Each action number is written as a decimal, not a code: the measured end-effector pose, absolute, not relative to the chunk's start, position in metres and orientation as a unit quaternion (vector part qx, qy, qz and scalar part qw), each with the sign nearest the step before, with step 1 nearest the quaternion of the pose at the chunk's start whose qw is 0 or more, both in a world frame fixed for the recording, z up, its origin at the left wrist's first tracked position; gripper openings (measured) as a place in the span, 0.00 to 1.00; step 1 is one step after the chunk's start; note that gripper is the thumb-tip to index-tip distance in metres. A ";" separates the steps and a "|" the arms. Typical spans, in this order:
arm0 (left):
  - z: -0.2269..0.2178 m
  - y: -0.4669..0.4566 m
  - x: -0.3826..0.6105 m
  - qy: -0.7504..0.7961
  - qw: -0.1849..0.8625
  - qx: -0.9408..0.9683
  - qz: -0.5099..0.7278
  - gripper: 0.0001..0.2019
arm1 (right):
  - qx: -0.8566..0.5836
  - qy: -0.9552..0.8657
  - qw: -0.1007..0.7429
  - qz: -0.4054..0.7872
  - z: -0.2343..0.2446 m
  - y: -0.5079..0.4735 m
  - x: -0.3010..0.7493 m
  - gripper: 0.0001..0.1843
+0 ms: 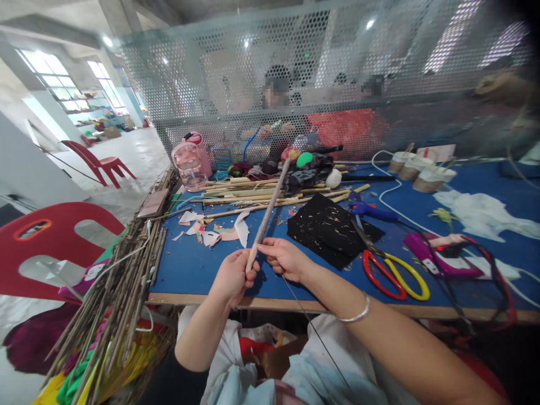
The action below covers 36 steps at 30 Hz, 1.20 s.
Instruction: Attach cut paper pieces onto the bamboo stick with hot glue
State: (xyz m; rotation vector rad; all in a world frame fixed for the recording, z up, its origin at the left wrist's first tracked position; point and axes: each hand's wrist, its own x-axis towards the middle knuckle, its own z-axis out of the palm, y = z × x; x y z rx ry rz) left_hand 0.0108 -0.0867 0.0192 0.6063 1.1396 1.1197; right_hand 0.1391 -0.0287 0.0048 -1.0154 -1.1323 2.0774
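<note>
A long stick (272, 208) slants away from me over the table, its near end pale and the rest greyish. My left hand (236, 275) is wrapped around the pale near end. Just right of it, my right hand (284, 257) is closed in a pinch against the stick's side. From under these fingers a thin dark cord (314, 326) runs down across my lap. The stick's far tip overlaps a pile of round, coloured things. White and coloured paper scraps (223, 230) lie left of the stick, and a black cloth (327, 228) with shavings lies to its right.
Large scissors (392, 275) with red and yellow handles lie at right beside a blue glue gun (373, 211) and a purple device (439, 256). Thin branches (122, 281) are heaped along the left edge. Behind the bundled sticks (248, 191) stands a perforated metal screen (228, 73), with people beyond.
</note>
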 end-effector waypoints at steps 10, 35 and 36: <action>0.031 -0.088 0.009 0.466 0.715 0.192 0.484 0.05 | -0.355 -0.432 0.274 0.783 0.008 -0.025 0.144 0.14; 0.028 -0.085 0.003 0.371 0.836 0.009 0.405 0.13 | -0.320 -0.438 0.223 0.810 0.012 -0.029 0.148 0.16; 0.029 -0.086 0.002 0.361 0.841 -0.006 0.402 0.13 | -0.310 -0.440 0.219 0.814 0.010 -0.027 0.149 0.16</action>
